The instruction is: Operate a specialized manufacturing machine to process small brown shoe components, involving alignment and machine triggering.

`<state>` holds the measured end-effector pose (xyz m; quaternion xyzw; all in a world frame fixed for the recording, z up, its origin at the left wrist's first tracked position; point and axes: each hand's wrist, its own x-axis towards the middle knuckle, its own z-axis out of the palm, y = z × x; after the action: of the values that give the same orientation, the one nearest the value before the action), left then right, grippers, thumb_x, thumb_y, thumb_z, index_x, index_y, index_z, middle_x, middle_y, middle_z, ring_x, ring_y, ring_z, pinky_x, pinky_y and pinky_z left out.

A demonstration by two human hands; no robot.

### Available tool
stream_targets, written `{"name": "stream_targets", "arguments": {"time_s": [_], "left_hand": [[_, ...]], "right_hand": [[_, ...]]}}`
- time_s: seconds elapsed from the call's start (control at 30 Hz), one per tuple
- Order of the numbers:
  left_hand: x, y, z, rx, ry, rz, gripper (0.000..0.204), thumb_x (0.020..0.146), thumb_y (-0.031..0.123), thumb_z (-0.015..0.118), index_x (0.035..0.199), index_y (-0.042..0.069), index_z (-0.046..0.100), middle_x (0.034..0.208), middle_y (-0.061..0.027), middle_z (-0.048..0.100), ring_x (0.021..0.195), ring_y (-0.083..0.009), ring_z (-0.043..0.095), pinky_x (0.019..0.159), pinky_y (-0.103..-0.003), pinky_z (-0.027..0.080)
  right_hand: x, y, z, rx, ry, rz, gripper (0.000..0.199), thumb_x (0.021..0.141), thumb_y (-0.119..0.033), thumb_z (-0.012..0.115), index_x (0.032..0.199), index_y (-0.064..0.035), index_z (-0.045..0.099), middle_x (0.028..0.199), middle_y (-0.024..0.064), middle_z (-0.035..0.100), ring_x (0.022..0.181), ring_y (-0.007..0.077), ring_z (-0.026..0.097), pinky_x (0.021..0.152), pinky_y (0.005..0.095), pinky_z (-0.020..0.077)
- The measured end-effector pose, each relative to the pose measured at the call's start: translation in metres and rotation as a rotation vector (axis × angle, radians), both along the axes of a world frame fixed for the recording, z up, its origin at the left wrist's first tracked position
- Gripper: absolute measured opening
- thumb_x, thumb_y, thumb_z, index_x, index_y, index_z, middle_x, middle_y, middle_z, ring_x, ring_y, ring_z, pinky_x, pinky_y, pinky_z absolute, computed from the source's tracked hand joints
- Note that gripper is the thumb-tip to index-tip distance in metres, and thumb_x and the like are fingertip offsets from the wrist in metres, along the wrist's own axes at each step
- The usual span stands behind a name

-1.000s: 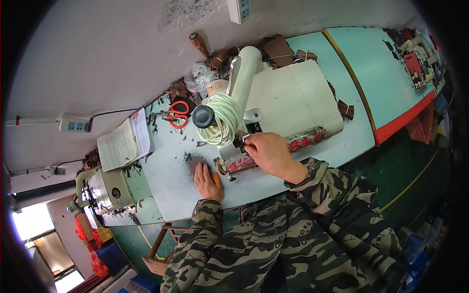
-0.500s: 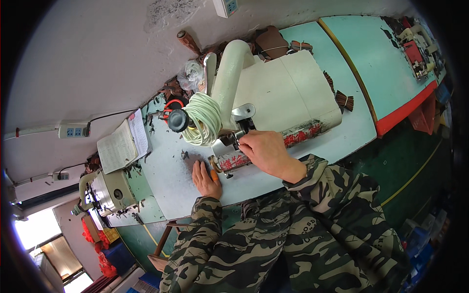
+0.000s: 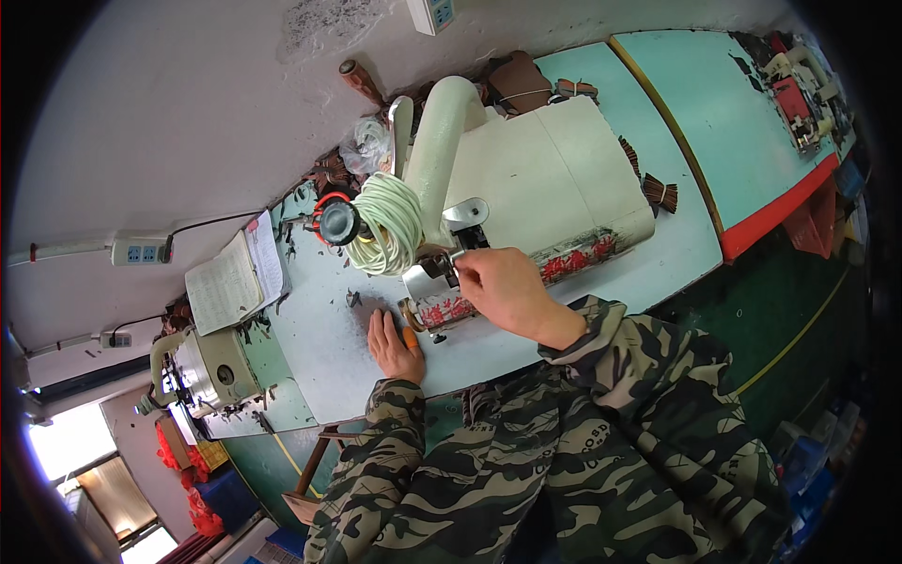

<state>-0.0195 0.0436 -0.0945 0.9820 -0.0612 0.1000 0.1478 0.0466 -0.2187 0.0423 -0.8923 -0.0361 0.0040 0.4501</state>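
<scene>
Fingers [image 3: 470,267] of right hand [image 3: 508,289] pinch machine's [image 3: 536,160] dark fitting [image 3: 440,269], perhaps steadying it; left hand [image 3: 396,352] lies spread on table [image 3: 324,343].

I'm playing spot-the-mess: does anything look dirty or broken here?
Yes. Dark scraps litter the tabletop beyond the left hand, like unswept rubbish. The white machine has black smudges around its red markings, so it looks grimy. The wall has a blotchy gray patch, maybe damaged.

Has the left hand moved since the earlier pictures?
No; against the notebook, the left hand shows no clear shift on the table.
</scene>
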Motion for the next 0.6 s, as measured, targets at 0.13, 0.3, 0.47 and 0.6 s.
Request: {"name": "stream_targets", "arguments": {"time_s": [0.13,0.3,0.47,0.6], "left_hand": [[0.002,0.0,0.001,0.006,0.01,0.005,0.048,0.086,0.015,0.056,0.13,-0.001,0.046,0.138,-0.0202,0.042,0.129,-0.0385,0.037,0.107,-0.048,0.027],[0.002,-0.002,0.002,0.01,0.009,0.015,0.048,0.086,0.014,0.057,0.13,-0.001,0.045,0.138,-0.0206,0.042,0.128,-0.0387,0.038,0.107,-0.048,0.028],[0.001,0.0,-0.001,0.01,0.01,0.004,0.049,0.085,0.013,0.056,0.131,-0.001,0.045,0.139,-0.0207,0.042,0.128,-0.0393,0.037,0.107,-0.048,0.027],[0.001,0.0,0.0,0.002,0.008,0.002,0.05,0.085,0.012,0.056,0.131,-0.001,0.044,0.139,-0.0207,0.041,0.129,-0.0394,0.037,0.107,-0.048,0.027]], "right_hand": [[-0.001,-0.005,0.0,0.332,0.148,0.066,0.032,0.083,-0.01,0.061,0.11,0.0073,0.06,0.083,0.0162,0.07,0.058,0.0219,0.063,0.058,0.0316,0.0491],[0.003,-0.007,0.008,0.568,0.469,0.08,0.034,0.084,-0.007,0.06,0.113,0.0101,0.054,0.078,0.0113,0.07,0.064,0.014,0.064,0.062,0.0278,0.0502],[-0.001,-0.007,-0.008,0.558,0.347,0.105,0.03,0.083,-0.006,0.06,0.108,0.0089,0.055,0.077,0.0106,0.069,0.068,0.0134,0.064,0.064,0.0275,0.0503],[-0.008,-0.006,0.001,0.505,0.32,0.085,0.029,0.082,-0.006,0.062,0.107,0.0075,0.055,0.077,0.0115,0.069,0.071,0.0154,0.065,0.066,0.0275,0.0504]]}}
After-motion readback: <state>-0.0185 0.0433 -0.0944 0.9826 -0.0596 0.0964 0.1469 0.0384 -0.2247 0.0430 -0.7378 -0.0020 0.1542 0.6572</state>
